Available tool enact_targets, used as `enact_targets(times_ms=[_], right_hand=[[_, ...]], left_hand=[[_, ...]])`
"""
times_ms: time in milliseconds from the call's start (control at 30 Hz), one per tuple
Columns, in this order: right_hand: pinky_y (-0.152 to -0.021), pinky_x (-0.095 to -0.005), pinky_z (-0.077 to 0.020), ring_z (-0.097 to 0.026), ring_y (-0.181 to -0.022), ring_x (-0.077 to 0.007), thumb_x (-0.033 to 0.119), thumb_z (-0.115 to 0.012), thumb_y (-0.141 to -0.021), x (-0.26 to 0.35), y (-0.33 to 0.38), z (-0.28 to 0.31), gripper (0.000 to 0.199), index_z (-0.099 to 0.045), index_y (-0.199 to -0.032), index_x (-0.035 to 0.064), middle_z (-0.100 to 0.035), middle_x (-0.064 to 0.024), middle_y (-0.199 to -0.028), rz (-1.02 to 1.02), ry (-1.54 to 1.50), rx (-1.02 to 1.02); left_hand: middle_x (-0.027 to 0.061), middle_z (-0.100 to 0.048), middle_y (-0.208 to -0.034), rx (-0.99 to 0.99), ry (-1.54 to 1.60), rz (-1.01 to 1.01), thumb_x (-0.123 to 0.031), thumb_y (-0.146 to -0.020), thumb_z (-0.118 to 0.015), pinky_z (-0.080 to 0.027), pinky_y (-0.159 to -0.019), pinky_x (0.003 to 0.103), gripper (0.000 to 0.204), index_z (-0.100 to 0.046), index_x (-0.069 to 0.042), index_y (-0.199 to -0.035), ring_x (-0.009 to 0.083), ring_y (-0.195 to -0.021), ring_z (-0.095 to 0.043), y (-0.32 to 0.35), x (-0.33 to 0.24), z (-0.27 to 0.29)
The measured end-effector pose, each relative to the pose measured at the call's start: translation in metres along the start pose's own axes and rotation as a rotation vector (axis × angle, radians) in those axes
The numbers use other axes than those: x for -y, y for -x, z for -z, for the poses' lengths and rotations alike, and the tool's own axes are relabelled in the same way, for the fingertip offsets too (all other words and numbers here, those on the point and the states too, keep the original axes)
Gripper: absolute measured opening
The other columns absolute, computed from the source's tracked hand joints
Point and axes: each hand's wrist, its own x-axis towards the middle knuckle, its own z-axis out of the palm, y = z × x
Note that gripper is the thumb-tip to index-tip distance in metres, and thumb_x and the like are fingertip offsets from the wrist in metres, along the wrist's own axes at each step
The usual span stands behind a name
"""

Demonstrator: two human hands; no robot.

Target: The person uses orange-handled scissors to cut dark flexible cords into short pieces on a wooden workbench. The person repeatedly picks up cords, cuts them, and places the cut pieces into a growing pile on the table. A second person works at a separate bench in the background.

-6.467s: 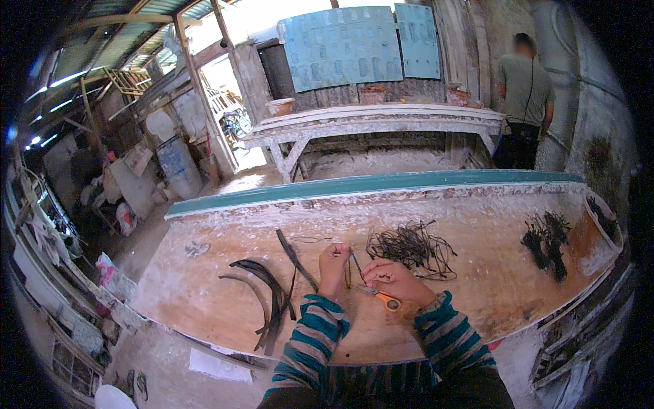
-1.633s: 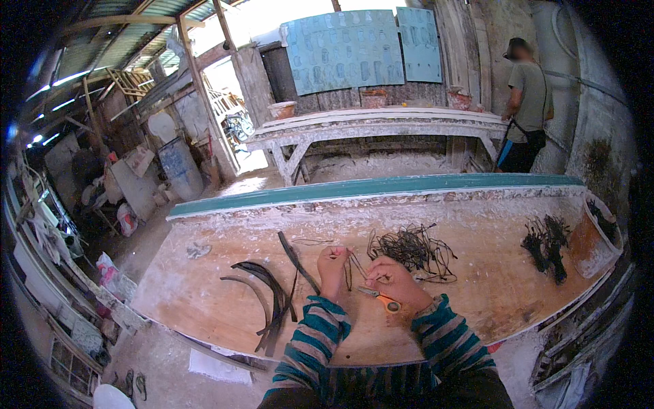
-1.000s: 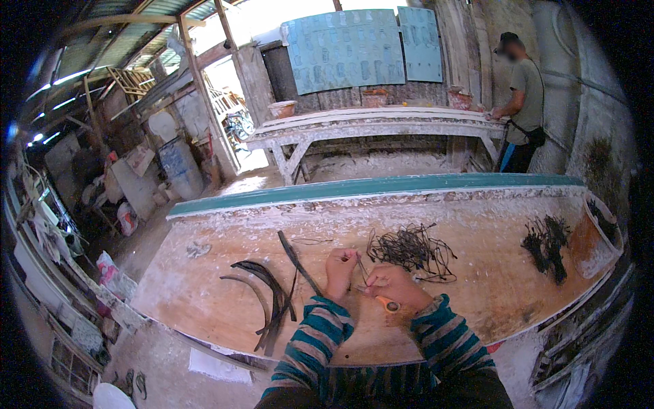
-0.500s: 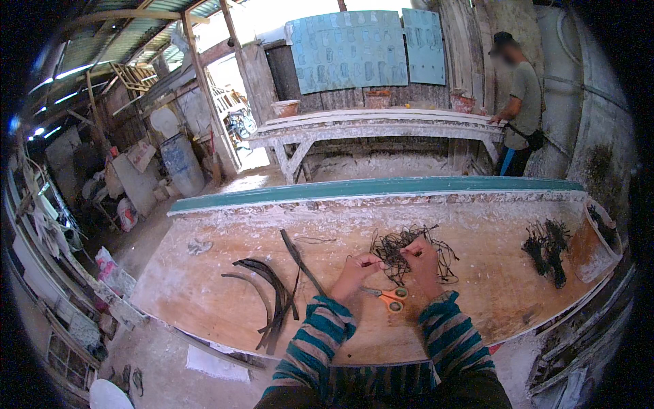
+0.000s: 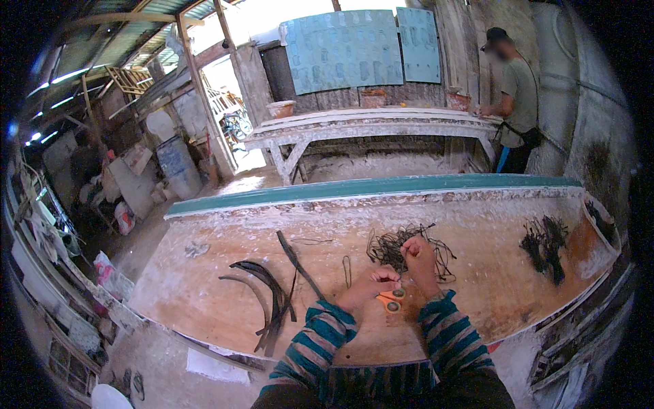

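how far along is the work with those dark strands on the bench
Looks done: a bundle of dark strands lies apart at the bench's right end. In hand: the right hand reaches into the loose tangle, the left hand is beside the orange-handled scissors. Left: most of that tangle is unsorted, and the curved dark strips lie untouched on the left.

A messy workshop is shown: a big plaster-spattered wooden worktable (image 5: 477, 225), a white stained workbench (image 5: 368, 126), and rough wooden posts (image 5: 197, 82).

Bright daylight glare from the open doorway (image 5: 235, 109), dim shed corners, heavy fisheye bending, black vignette rim.
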Motion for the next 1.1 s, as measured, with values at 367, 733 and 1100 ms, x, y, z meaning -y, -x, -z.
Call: enact_targets(times_ms=[367, 733, 1100], right_hand=[[-0.062, -0.0207, -0.0413, -0.050, -0.066, -0.0063, -0.001, -0.056, -0.081, 0.016, -0.002, 0.002, 0.009, -0.059, -0.088, 0.0034, -0.057, 0.0005, -0.076, -0.043, -0.176, 0.077], [-0.060, -0.0215, -0.0407, -0.050, -0.066, -0.0069, 0.006, -0.061, -0.080, 0.023, -0.002, 0.006, 0.004, -0.059, -0.083, 0.0033, -0.058, 0.0007, -0.073, -0.013, 0.015, -0.032], [-0.055, -0.0245, -0.0422, -0.052, -0.058, -0.0094, 0.008, -0.066, -0.076, 0.049, 0.022, 0.001, 0.008, -0.061, -0.076, 0.0022, -0.059, -0.0021, -0.066, -0.069, -0.060, 0.313]], left_hand=[[-0.0039, -0.052, -0.080, -0.001, 0.301, 0.052, -0.016, -0.084, -0.062, -0.044, -0.076, 0.023, 0.011, -0.059, -0.005, -0.086, 0.0061, -0.079, -0.052, 0.007, 0.004, -0.015], [-0.0041, -0.045, -0.067, -0.187, 0.480, 0.099, -0.018, -0.085, -0.061, -0.037, -0.057, 0.019, 0.013, -0.052, -0.008, -0.082, 0.0047, -0.060, -0.043, 0.008, -0.012, -0.013], [-0.0082, -0.050, -0.067, -0.853, 0.050, -0.039, -0.019, -0.086, -0.059, -0.032, -0.049, 0.016, 0.009, -0.058, -0.010, -0.086, 0.0012, -0.055, -0.040, 0.017, -0.023, 0.048]])
